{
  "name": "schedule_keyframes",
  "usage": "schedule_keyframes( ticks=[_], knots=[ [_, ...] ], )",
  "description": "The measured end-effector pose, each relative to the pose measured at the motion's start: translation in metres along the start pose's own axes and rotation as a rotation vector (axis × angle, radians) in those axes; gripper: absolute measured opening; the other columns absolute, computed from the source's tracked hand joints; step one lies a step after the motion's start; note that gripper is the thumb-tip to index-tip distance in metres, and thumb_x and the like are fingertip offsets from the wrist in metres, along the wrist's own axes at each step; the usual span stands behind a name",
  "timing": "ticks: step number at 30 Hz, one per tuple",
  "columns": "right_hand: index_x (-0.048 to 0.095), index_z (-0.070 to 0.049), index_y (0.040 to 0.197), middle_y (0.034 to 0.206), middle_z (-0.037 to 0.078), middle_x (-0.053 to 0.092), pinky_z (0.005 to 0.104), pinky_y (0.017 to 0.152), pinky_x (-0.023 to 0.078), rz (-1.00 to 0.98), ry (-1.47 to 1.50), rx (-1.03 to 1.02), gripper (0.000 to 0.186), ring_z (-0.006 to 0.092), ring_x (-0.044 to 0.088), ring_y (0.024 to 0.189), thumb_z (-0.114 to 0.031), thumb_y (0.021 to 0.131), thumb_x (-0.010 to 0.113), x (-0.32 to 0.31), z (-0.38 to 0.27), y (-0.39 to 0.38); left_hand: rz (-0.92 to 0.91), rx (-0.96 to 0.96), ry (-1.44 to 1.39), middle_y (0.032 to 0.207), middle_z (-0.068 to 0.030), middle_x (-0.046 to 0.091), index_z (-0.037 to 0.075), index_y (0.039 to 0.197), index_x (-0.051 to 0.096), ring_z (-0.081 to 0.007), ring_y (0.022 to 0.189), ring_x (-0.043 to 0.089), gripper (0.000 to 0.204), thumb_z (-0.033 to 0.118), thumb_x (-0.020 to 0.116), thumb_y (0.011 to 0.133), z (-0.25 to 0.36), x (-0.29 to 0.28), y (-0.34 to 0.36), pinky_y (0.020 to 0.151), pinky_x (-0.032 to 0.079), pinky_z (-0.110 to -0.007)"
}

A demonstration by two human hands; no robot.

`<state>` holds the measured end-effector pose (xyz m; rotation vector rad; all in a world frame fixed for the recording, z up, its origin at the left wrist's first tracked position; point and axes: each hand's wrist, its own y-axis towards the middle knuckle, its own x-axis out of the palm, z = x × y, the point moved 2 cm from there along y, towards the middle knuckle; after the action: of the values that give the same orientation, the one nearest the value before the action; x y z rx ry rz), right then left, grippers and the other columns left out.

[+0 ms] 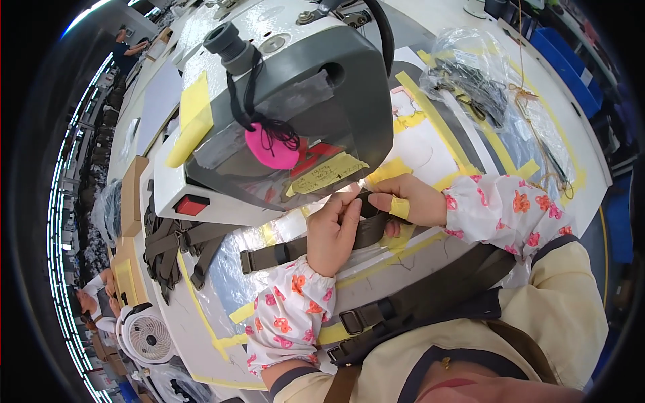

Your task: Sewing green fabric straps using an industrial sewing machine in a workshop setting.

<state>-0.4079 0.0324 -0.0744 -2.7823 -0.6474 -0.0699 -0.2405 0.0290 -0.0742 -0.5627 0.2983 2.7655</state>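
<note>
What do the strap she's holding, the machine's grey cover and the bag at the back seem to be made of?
Strap: looks like woven webbing, matt olive-brown, with a flat, limp drape; both the left hand and the right hand grip it. Cover: probably moulded plastic, smooth with rounded corners and a soft sheen. Bag: thin clear plastic film, crinkled and glossy, its contents showing through.

We record the strap (366,232) under both hands as dark olive-brown, matching the pile of straps (176,247). The left hand's (334,232) sleeve cover (285,316) is white with orange and pink flowers. The right hand (410,199) wears yellow tape on one finger. The sewing machine (282,101) is grey and off-white, carrying a pink pincushion (269,149), a red switch (191,205) and yellow tape. The table (591,161) is white with yellow tape lines. The small fan (144,336) is white.
</note>
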Motion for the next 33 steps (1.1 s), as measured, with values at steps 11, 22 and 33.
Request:
schedule_keyframes(
  ticks=[11, 22, 33],
  knots=[
    [0.054, 0.002, 0.081, 0.058, 0.007, 0.056, 0.0244, 0.041, 0.043, 0.102, 0.039, -0.055, 0.029, 0.012, 0.054, 0.044, -0.022, 0.094, 0.043, -0.001, 0.003, 0.0, -0.023, 0.645, 1.077, 0.087, -0.0065, 0.061, -0.005, 0.105, 0.057, -0.0184, 0.066, 0.058, 0.042, 0.006, 0.056, 0.065, 0.03, 0.015, -0.005, 0.055, 0.046, -0.031],
    [0.053, 0.004, 0.082, 0.063, 0.007, 0.055, 0.0243, 0.046, 0.046, 0.08, -0.255, -0.171, 0.028, 0.0133, 0.059, 0.049, -0.019, 0.093, 0.043, 0.003, -0.001, -0.006, -0.205, -0.133, -0.156, 0.069, -0.0015, 0.059, 0.0, 0.086, 0.055, -0.0054, 0.065, 0.053, 0.019, 0.018, 0.054, 0.091, 0.0, -0.002, 0.002, 0.061, 0.043, -0.021],
    [0.052, 0.003, 0.076, 0.057, 0.007, 0.054, 0.0276, 0.046, 0.044, 0.126, -0.275, -0.28, 0.025, 0.0148, 0.061, 0.049, -0.017, 0.091, 0.048, 0.005, 0.0, -0.005, -0.102, 0.098, 0.112, 0.067, -0.0037, 0.058, 0.001, 0.087, 0.054, -0.0096, 0.06, 0.056, 0.015, 0.015, 0.054, 0.09, 0.007, -0.007, 0.002, 0.056, 0.044, -0.023]
  ],
)
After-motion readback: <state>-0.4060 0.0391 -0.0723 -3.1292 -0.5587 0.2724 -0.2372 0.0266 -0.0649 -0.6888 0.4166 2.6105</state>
